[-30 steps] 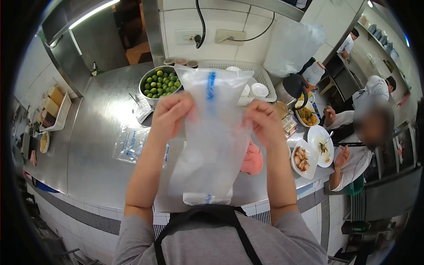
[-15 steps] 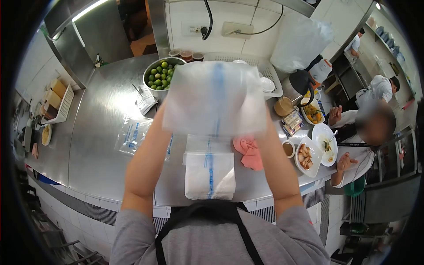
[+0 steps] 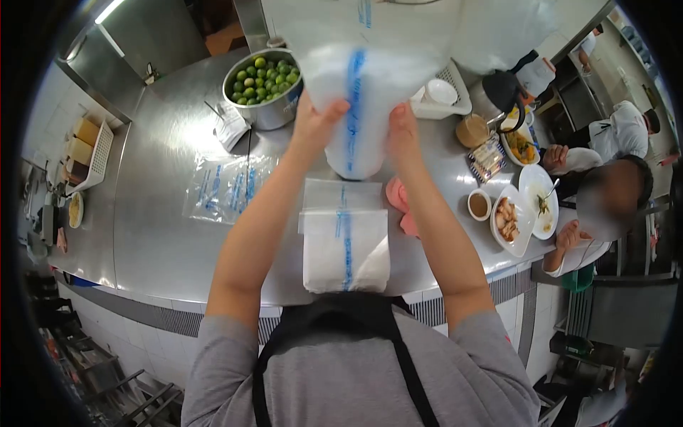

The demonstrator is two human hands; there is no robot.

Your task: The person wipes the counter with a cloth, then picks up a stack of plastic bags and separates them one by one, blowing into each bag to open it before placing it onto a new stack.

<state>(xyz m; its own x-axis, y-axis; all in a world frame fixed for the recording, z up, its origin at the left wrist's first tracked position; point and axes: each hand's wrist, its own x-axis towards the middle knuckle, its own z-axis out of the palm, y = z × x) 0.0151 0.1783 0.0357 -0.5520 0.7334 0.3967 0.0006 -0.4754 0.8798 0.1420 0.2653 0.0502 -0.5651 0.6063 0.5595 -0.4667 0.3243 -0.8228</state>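
Both my hands are raised over the steel counter (image 3: 163,213), gripping a clear plastic bag with a blue stripe (image 3: 359,92). My left hand (image 3: 313,124) pinches its left side and my right hand (image 3: 402,132) its right side. The bag hangs folded or bunched between them, its upper part running out of the frame. On the counter just below lies a stack of folded bags (image 3: 345,245) with the same blue stripe, close to the counter's front edge.
A metal bowl of limes (image 3: 262,85) stands at the back. Loose flat bags (image 3: 228,186) lie to the left, a pink cloth (image 3: 398,203) to the right. Plates of food (image 3: 523,210) and cups sit at the right end, where another person (image 3: 605,206) is seated.
The bag was spread wide in front of me; it is now gathered narrower between my hands, which have come closer together. The view has tilted down toward the counter.
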